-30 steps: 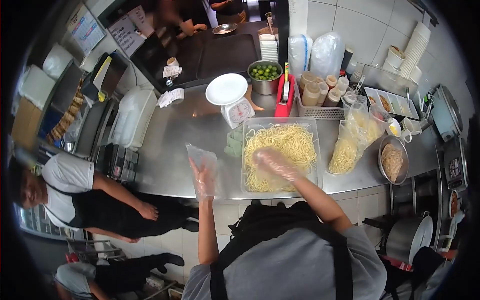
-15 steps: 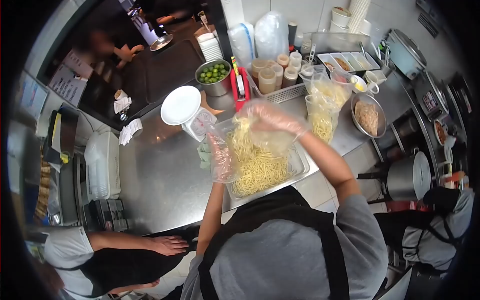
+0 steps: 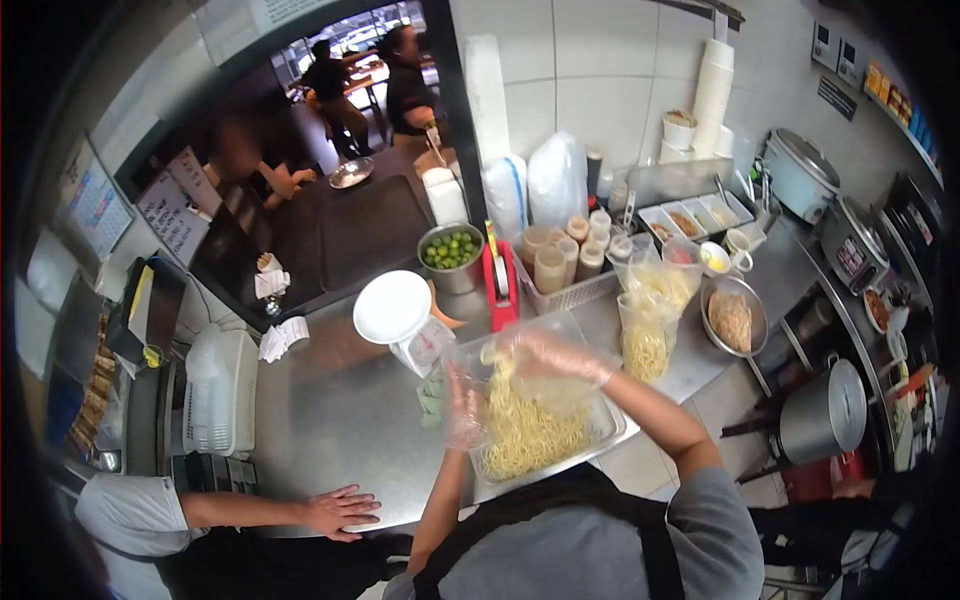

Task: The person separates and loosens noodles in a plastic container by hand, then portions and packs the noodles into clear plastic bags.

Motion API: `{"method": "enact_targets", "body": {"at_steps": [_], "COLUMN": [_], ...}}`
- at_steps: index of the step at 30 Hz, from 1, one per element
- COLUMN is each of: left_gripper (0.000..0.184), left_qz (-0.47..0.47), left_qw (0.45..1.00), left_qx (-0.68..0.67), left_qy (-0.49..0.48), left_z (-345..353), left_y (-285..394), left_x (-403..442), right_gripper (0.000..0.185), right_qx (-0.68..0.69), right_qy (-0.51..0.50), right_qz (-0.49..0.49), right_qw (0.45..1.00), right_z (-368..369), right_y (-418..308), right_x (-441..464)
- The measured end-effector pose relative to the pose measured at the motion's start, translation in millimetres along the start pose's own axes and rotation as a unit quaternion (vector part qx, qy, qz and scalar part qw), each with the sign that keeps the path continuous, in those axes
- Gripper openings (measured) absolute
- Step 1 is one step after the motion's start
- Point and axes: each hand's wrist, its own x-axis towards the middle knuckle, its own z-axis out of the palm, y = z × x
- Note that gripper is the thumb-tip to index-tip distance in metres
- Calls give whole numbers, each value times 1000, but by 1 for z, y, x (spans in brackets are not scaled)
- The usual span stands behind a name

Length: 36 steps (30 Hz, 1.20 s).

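Yellow noodles [image 3: 530,430] lie in a rectangular clear tray [image 3: 608,425] at the counter's front edge. My right hand [image 3: 545,355], in a clear plastic glove, is closed on a clump of noodles raised above the tray, strands hanging down. At the tray's left side is my left hand [image 3: 463,405], also in clear plastic, upright beside the raised noodles; blur and plastic hide how its fingers are set. Just behind it stand a white scale [image 3: 392,308] and a green cloth [image 3: 431,398].
Behind the tray are a red tape dispenser [image 3: 500,285], a pot of green limes [image 3: 450,255] and a bottle basket [image 3: 570,290]. Bagged noodles [image 3: 645,340] and a metal bowl [image 3: 735,318] stand right. A co-worker's hand [image 3: 340,512] rests on the counter's left edge.
My right hand has gone from the noodles in the tray to above them, lifting a clump. My left hand has come in to the tray's left side. The view has turned, and the co-worker's hand now touches the counter.
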Motion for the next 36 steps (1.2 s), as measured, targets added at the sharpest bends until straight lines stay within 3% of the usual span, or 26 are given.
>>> {"method": "enact_targets", "body": {"at_steps": [2,3,5,6,7,9,11,14,15,18,21,24,26,28,30,32,33,35,36], "left_gripper": [66,64,60,58,55,48,52,57,58,64,71,74,76,76,77,77,76,75,74], "left_qz": [-16,-29,-73,-106,42,340,148,-151,-242,-3,19,34,1,-39,-41,33,13,-14,-31], "left_qw": [996,992,979,970,967,879,906,942,941,996,992,997,999,997,999,998,999,997,984], "left_qx": [28,55,104,123,184,297,315,173,100,76,126,59,-20,-61,-21,47,46,51,138], "left_qy": [-80,-111,-161,-181,-174,-153,-242,-243,-216,-53,0,39,25,16,5,8,-10,-53,-109], "left_z": [0,3,14,16,13,2,1,-2,-3,5,6,6,18,8,7,10,11,8,6], "left_y": [-7,-13,-21,-27,-35,-51,-37,17,32,21,7,-4,-2,22,23,10,8,6,2], "left_x": [4,6,4,1,-9,-13,-14,-20,-14,-20,-29,-36,-37,-27,-24,-26,-29,-28,-29], "right_gripper": [44,46,57,61,65,66,62,56,55,51,47,47,47,47,52,56,58,54,53], "right_qx": [-278,-410,-461,-390,-307,-454,-501,-267,-261,-239,-216,-257,-317,-368,-341,-489,-557,-516,-515], "right_qy": [2,30,106,50,-5,92,140,221,209,199,202,197,206,106,23,86,116,117,119], "right_qz": [-84,-152,-72,82,240,188,147,57,5,-118,-143,-118,-125,-47,111,77,58,108,105], "right_qw": [957,899,878,916,921,866,841,936,943,943,945,939,917,923,933,864,821,842,842], "right_z": [18,25,46,52,57,88,91,82,77,30,11,1,17,32,52,71,81,97,100], "right_y": [53,62,62,19,-15,74,65,152,142,49,-23,-60,-33,2,34,65,77,89,95], "right_x": [-4,-16,-38,-43,-48,-41,-45,-33,-33,-45,-62,-67,-64,-50,-35,-19,-13,1,8]}}
